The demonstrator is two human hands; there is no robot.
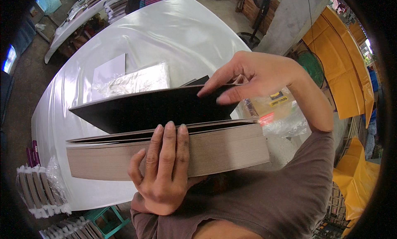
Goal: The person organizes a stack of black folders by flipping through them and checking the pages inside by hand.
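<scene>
A thick stack of grey-brown boards (227, 150) lies before me with its layered edges showing. Across those edges rests my left hand (162, 173), its fingers stretched flat and their tips at the upper side of the stack; its thumb is hidden. Beyond the fingertips, a black-faced board (144, 108) stands tilted. My right hand (258, 75) is at that board's upper right, with index finger and thumb spread apart over the black face. Its remaining fingers are mostly hidden.
Behind the board, a plastic-wrapped packet (142, 78) and a white sheet (109, 71) lie on a white-covered table (178, 28). Clear plastic bags (285, 121) are at right. Wrapped bundles (39, 191) and a green stool (109, 220) stand at lower left. A concrete pillar (289, 24) rises beyond.
</scene>
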